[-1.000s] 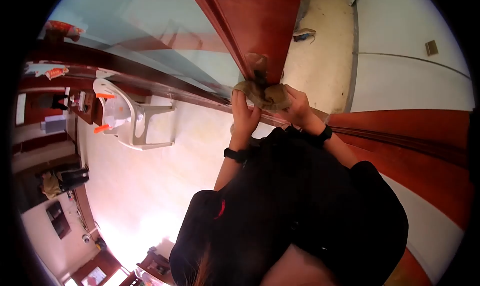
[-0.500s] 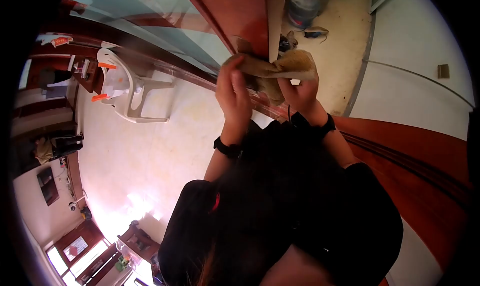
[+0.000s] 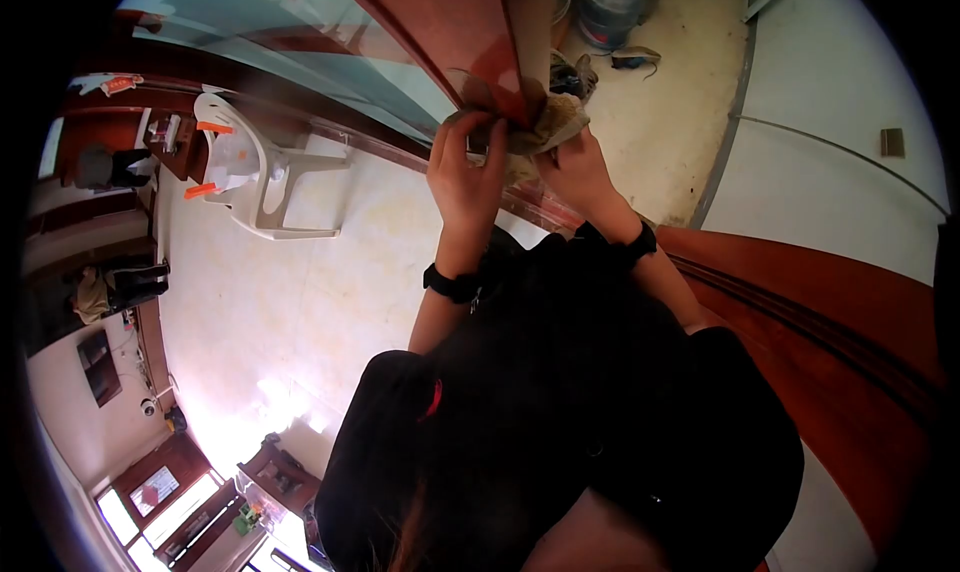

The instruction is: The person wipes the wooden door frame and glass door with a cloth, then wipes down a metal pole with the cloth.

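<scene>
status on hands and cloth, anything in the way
Left hand, right hand both holding cloth. Cloth bunched against red wood. Nothing visible blocking either.

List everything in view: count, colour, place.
Cloth: 1, brown, between the hands at the frame
Frame: 1, red-brown, top centre
Glass: pale, top left
Chair: 1, white, left
Jug: 1, clear bluish, top
Shoe-like item: 1, dark, below jug
Wall: 1, white, upper right
Panel: 1, red-brown, right
People: 2, dark trousers, far left
Far furniture: brown, left and bottom left, count unclear
Clothing: black, bottom centre
Wristbands: 2, black, wrists
Left hand, right hand: 2, bare, on cloth
</scene>
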`<action>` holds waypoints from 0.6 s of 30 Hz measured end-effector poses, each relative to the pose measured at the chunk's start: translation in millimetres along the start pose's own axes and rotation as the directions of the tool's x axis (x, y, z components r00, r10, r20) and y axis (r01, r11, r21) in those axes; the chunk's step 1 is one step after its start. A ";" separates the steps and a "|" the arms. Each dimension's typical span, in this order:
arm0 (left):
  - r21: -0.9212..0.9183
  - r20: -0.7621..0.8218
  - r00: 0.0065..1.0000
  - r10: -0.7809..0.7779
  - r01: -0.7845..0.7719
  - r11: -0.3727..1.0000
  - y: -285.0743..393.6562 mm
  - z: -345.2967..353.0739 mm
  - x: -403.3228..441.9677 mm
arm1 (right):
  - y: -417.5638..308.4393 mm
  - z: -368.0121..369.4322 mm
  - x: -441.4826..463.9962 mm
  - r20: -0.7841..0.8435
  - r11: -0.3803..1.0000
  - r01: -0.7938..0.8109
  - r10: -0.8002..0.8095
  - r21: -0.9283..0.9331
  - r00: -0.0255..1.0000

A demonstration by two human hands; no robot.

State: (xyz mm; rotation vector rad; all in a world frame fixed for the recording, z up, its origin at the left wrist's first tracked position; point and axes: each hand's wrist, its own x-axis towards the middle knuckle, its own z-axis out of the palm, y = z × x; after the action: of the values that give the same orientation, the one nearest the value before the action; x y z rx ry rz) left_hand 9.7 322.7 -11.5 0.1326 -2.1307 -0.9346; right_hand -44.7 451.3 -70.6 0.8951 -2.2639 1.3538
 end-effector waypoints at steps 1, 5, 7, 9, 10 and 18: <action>-0.009 -0.019 1.000 -0.010 0.010 1.000 2.4 -0.3 -0.7 | -0.6 -1.5 0.6 0.009 1.000 0.011 -0.011 -0.007 1.000; -0.005 -0.080 0.997 0.001 -0.001 1.000 8.5 0.4 -1.2 | -6.8 -8.5 3.9 0.040 1.000 -0.008 0.007 0.010 0.999; 0.007 -0.080 0.997 0.004 -0.004 1.000 7.8 0.3 -1.3 | -4.9 -8.7 -0.7 0.052 0.999 -0.032 0.032 -0.005 0.998; 0.019 -0.082 0.997 0.009 -0.008 1.000 5.8 0.1 1.1 | -6.0 -9.7 -1.5 0.062 0.998 -0.054 0.055 -0.020 0.997; 0.042 -0.085 0.995 0.053 -0.049 0.998 5.8 0.7 1.3 | -8.7 -13.0 -1.2 0.065 0.998 -0.062 0.063 -0.010 0.996; 0.067 -0.008 0.995 0.099 -0.098 0.993 10.2 -6.0 8.6 | -12.0 -13.5 -1.8 0.055 0.999 -0.049 0.048 0.014 0.997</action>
State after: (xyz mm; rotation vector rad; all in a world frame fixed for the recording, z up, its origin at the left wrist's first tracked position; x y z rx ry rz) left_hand 10.1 323.3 3.1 0.0651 -2.1389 -0.8038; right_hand -35.6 459.7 -57.3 0.8984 -2.3329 1.3856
